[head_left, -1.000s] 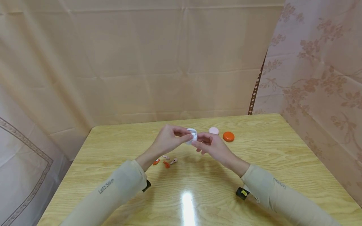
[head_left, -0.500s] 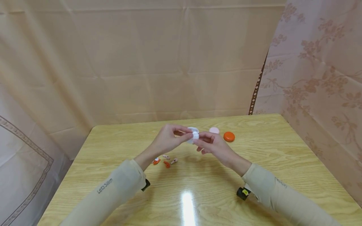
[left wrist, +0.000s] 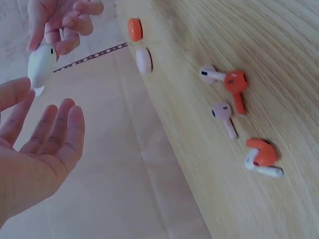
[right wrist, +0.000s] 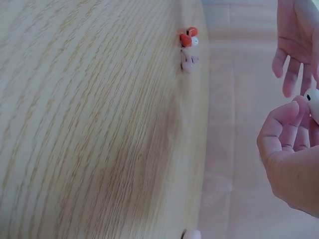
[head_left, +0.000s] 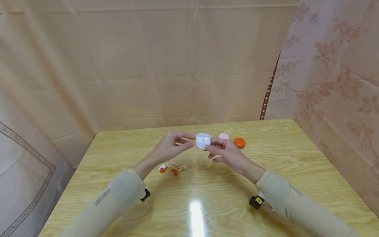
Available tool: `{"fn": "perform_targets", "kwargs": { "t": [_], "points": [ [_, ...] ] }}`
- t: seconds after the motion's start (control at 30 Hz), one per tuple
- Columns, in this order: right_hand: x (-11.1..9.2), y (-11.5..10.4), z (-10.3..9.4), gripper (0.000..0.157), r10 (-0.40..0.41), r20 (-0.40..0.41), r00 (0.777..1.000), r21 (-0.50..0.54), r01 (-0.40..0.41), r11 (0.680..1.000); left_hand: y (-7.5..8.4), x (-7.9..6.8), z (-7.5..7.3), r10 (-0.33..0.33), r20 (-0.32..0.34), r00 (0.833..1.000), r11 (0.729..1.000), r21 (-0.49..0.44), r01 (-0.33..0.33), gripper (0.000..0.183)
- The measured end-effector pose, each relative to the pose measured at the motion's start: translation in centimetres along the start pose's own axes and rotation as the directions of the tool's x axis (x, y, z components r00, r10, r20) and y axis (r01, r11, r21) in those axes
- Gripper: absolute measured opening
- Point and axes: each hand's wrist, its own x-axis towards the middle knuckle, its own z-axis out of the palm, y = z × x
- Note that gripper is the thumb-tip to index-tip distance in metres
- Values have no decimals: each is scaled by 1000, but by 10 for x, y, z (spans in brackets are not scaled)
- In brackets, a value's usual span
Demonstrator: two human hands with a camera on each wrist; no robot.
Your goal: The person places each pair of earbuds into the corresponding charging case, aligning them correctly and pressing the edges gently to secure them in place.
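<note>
In the head view a white earbud case [head_left: 203,142] is held above the table, its lid tilted up and a small dark mark near its middle. My right hand [head_left: 229,156] pinches it at the right side between thumb and fingers. The case [left wrist: 42,64] shows edge-on in the left wrist view, and only partly at the border of the right wrist view. My left hand [head_left: 167,148] is just left of the case, its fingers [left wrist: 62,124] loosely spread and holding nothing. Its fingertips are close to the case's left edge.
Several loose earbuds lie on the wooden table [head_left: 207,191]: a white earbud [head_left: 161,168], orange earbuds [head_left: 174,172] and pink earbuds [head_left: 182,168]. Farther back stand a pink round case [head_left: 223,136] and an orange round case [head_left: 239,143]. Cloth [head_left: 177,65] hangs behind the table.
My left hand has let go of the case and drawn back slightly to the left. The right hand still holds the case, whose front now shows more fully.
</note>
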Motion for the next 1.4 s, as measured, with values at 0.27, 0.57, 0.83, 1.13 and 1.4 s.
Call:
{"fn": "perform_targets", "kwargs": {
  "t": [0.27,0.57,0.83,1.13,1.4],
  "points": [
    [-1,1,-2,42,8,8,1000,12,-8,1000,-13,-11,-13,53,99,994,979,191,-71,28],
    [-2,3,-5,41,7,16,1000,28,-7,1000,-40,-31,-26,-25,244,969,825,552,-118,29],
    [-3,4,-5,40,16,12,1000,38,-16,999,-69,-48,-40,-191,241,951,762,647,-11,28],
    [-3,3,-3,39,19,22,1000,33,-20,999,-87,-56,-47,-186,250,950,775,632,-14,31],
    [-4,4,-2,37,10,28,1000,29,-11,1000,-85,-55,-41,-270,212,939,808,581,101,19]
  ]
}}
